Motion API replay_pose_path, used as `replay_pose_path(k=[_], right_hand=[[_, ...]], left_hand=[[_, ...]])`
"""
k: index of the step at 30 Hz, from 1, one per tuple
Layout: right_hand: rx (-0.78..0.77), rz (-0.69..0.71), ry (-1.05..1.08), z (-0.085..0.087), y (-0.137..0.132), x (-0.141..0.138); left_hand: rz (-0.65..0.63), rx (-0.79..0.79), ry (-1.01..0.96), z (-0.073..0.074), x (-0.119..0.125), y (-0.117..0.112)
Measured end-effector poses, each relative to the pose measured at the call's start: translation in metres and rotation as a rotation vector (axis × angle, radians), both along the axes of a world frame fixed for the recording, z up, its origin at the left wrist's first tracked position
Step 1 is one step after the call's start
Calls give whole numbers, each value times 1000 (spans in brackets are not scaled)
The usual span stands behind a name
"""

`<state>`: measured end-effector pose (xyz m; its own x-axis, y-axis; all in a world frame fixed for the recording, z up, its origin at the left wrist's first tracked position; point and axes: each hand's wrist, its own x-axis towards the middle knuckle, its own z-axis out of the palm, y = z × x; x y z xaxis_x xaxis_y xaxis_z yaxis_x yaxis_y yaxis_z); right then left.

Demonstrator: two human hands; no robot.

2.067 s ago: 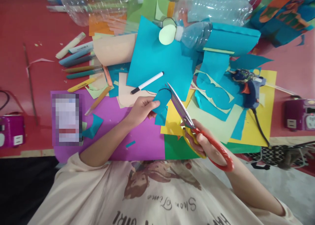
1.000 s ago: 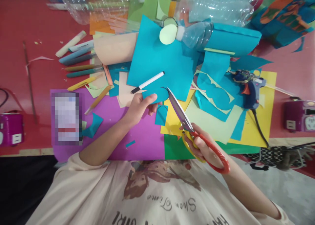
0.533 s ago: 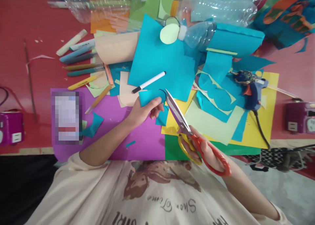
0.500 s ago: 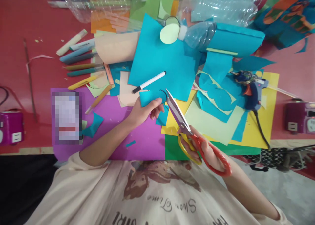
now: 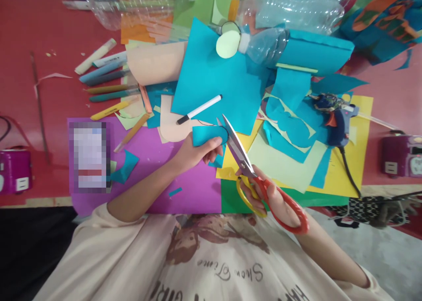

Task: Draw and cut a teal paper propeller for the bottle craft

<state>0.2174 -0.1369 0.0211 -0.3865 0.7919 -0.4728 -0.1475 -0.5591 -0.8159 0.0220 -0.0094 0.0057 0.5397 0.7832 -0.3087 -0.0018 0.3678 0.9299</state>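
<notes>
One small blue paper piece (image 5: pixel 205 135) is pinched between the thumb and fingers of the person's left hand (image 5: pixel 198 154), near the middle of a cluttered red table (image 5: pixel 20 72). A black line (image 5: pixel 227 134) curves along the piece's right end. The right hand (image 5: pixel 278 202) grips a pair of scissors (image 5: pixel 244 165) with one red and one yellow handle; the blades stand slightly apart at that marked end, pointing away from the body.

Just beyond the left hand, a white marker (image 5: pixel 200 110) with a black cap lies slantwise over a large blue sheet (image 5: pixel 217 83). Under the left arm is a purple sheet (image 5: pixel 194 189). Farther right, a dark blue glue gun (image 5: pixel 339 126) rests by a yellow sheet (image 5: pixel 358 160), its cord curving towards the person. At the back, a clear plastic bottle (image 5: pixel 267 47) lies on its side, with a pale green paper oval (image 5: pixel 227 45) by its white cap. Several pens (image 5: pixel 102 74) fan out on the left, above a blurred, phone-shaped object (image 5: pixel 90 156).
</notes>
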Motion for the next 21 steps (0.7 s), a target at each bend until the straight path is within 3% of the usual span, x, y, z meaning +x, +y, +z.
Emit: replay_pose_path(k=[21], right_hand=[[-40,18,-21,12,6,3]], left_hand=[[90,-37,29,-10,-4,4]])
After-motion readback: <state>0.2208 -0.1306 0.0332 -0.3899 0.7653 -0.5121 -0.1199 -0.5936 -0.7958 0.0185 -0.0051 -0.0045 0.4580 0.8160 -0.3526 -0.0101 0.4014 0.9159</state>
